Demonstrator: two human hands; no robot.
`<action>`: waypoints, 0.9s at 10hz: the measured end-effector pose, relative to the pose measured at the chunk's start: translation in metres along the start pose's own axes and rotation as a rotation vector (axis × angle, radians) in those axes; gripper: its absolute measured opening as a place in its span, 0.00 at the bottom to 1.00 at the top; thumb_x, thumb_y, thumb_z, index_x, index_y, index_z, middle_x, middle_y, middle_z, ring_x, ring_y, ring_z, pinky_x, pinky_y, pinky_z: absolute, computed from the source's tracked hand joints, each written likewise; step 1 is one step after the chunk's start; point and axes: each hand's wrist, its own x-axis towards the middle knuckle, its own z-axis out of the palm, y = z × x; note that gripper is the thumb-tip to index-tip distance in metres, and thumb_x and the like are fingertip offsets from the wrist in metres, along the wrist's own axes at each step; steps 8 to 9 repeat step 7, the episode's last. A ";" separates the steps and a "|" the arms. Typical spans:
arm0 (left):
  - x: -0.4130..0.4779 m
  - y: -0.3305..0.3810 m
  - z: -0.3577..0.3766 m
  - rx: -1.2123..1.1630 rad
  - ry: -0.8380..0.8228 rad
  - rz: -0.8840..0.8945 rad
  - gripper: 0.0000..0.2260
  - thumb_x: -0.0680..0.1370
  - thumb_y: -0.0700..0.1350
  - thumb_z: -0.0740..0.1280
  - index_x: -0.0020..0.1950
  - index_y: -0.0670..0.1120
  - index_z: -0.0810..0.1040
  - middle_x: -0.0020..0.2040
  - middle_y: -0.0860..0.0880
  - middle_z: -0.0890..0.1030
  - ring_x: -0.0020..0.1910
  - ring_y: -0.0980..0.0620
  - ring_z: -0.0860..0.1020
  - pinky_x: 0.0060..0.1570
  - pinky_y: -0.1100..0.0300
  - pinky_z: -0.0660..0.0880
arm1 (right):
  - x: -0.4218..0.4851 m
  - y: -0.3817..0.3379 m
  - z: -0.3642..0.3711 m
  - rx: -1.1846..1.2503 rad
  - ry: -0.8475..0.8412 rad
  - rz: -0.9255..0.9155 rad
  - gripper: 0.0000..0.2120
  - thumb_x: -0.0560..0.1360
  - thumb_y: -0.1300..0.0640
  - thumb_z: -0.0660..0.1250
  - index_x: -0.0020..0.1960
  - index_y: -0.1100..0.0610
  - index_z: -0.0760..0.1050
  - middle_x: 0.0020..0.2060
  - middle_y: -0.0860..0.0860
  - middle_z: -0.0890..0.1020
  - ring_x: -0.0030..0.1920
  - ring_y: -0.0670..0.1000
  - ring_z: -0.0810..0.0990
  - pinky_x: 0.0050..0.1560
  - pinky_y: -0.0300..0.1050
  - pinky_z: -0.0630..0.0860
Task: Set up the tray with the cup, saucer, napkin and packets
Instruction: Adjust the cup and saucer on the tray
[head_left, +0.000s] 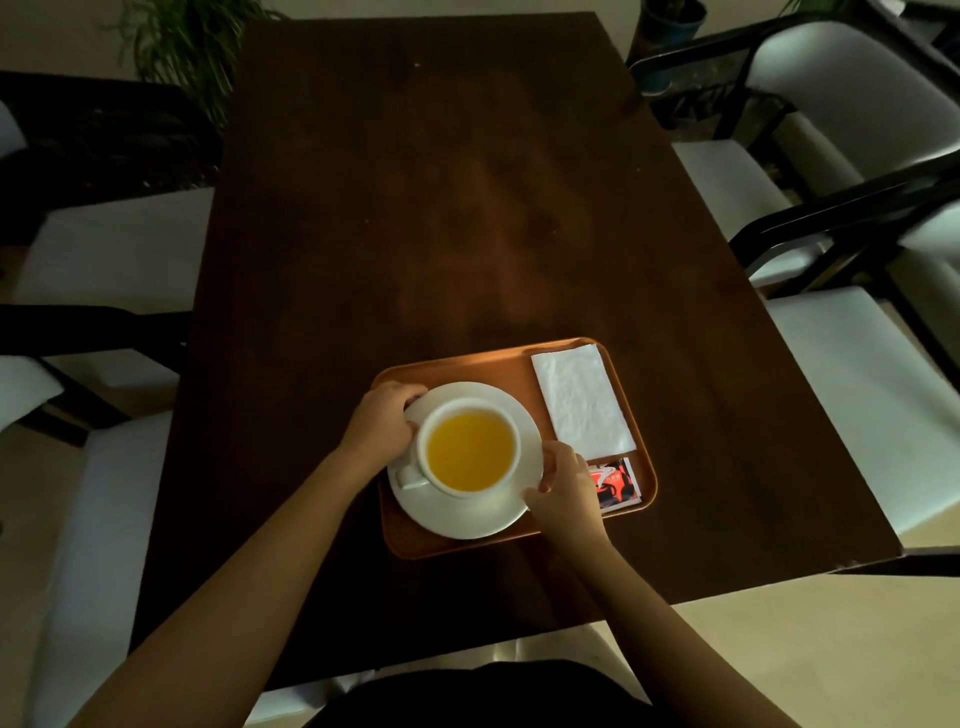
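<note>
An orange-brown tray (467, 364) lies on the near part of the dark table. On its left half sits a white saucer (483, 519) carrying a white cup (470, 449) full of yellow-orange liquid, its handle toward the near left. My left hand (382, 421) grips the saucer's left rim. My right hand (563, 486) pinches the saucer's right rim. A folded white napkin (582, 400) lies along the tray's right side. Just below it, red, black and white packets (618, 483) sit in the tray's near right corner, partly hidden by my right hand.
The dark wooden table (441, 208) stretches away beyond the tray. White-cushioned chairs with black frames stand along the left (104, 270) and right (857, 364) sides. A potted plant (176, 47) stands at the far left, a dark pot (670, 31) at the far right.
</note>
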 end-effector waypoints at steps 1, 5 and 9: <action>0.002 0.003 0.001 -0.008 0.012 -0.019 0.19 0.74 0.34 0.62 0.64 0.45 0.72 0.63 0.43 0.76 0.60 0.45 0.74 0.61 0.50 0.72 | 0.006 -0.001 -0.003 -0.006 -0.009 0.007 0.25 0.69 0.66 0.69 0.64 0.56 0.67 0.59 0.56 0.74 0.55 0.55 0.75 0.57 0.50 0.78; 0.001 0.006 -0.001 -0.001 -0.009 -0.036 0.19 0.74 0.36 0.64 0.64 0.45 0.72 0.63 0.44 0.75 0.60 0.45 0.73 0.61 0.47 0.72 | 0.016 0.000 -0.005 -0.078 -0.074 0.004 0.25 0.71 0.62 0.69 0.66 0.57 0.66 0.62 0.55 0.73 0.57 0.55 0.75 0.60 0.52 0.76; 0.003 0.015 -0.018 0.075 -0.045 -0.029 0.18 0.75 0.42 0.62 0.65 0.46 0.72 0.63 0.44 0.76 0.61 0.45 0.74 0.60 0.47 0.72 | 0.026 -0.003 -0.017 -0.264 -0.180 -0.064 0.22 0.72 0.56 0.68 0.64 0.57 0.67 0.58 0.55 0.77 0.54 0.54 0.77 0.55 0.49 0.77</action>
